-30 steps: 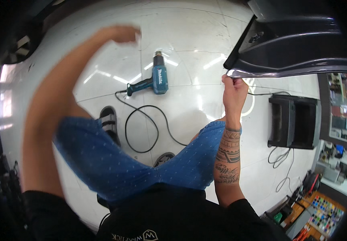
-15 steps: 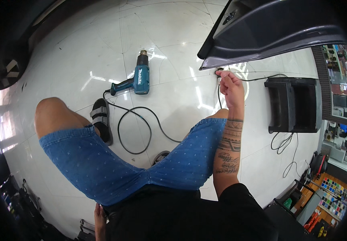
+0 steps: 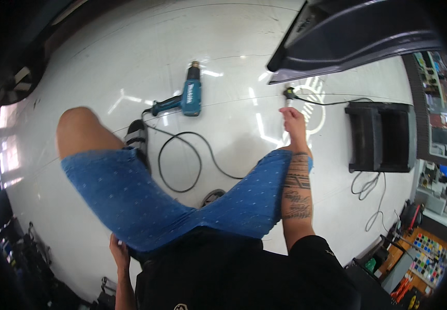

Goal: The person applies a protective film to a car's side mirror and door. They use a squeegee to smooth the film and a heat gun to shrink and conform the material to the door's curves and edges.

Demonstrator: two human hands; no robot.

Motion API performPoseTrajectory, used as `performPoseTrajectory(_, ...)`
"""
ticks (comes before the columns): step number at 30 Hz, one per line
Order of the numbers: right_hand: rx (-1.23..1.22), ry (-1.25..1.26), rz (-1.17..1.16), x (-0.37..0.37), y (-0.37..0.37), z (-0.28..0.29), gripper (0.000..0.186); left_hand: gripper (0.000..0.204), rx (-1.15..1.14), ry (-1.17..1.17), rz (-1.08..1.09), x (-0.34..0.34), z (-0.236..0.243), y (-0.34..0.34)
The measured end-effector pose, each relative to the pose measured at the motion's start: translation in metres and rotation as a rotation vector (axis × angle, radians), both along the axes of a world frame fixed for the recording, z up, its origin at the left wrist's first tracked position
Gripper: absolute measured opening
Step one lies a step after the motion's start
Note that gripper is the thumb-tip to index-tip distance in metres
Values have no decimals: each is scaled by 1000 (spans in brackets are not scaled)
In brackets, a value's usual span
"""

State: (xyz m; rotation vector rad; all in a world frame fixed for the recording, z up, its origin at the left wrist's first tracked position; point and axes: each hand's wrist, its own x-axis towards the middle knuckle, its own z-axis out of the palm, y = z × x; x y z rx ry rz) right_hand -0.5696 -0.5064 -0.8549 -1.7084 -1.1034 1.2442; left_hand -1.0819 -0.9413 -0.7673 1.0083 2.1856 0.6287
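My right hand [image 3: 295, 123] is over the floor beyond my right knee, fingers curled together; whether anything small is in them is hidden. Just past its fingertips, a black plug connector [image 3: 289, 93] with a yellowish part lies on the floor, apart from the hand. My left hand [image 3: 119, 252] is low beside my left thigh, against the blue shorts [image 3: 125, 191]; its fingers are partly hidden. A teal and black heat gun [image 3: 191, 95] rests on the floor in front of me, nozzle pointing away. Its black cord [image 3: 198, 155] loops between my legs and passes under my right leg.
A dark vehicle panel [image 3: 358, 41] overhangs the floor at the upper right. Farther right stands a black step stool [image 3: 381, 137], with a loose cable [image 3: 363, 188] beside it. Another black cord [image 3: 332, 103] runs from the connector toward the stool. Shelves with small coloured items [image 3: 433, 253] are at the lower right.
My right hand has drawn back toward me from the connector, which now lies exposed on the floor. My left hand has risen slightly along my thigh. The view has shifted a little.
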Motion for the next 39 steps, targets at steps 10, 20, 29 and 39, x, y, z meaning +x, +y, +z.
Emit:
performPoseTrajectory(10, 28, -295, 42, 15, -10, 0, 23, 8, -474, 84, -80, -70, 77, 33)
performPoseTrajectory(20, 401, 645, 372, -143, -94, 178, 54, 23, 587, -142, -387, 64, 202, 287)
performPoseTrajectory(29, 410, 818, -402, -109, -99, 112, 24, 21, 401, -204, -924, 249, 85, 408)
performPoseTrajectory(39, 296, 424, -187, -118, -120, 82, 25, 23, 627, -192, -862, 265, 56, 456)
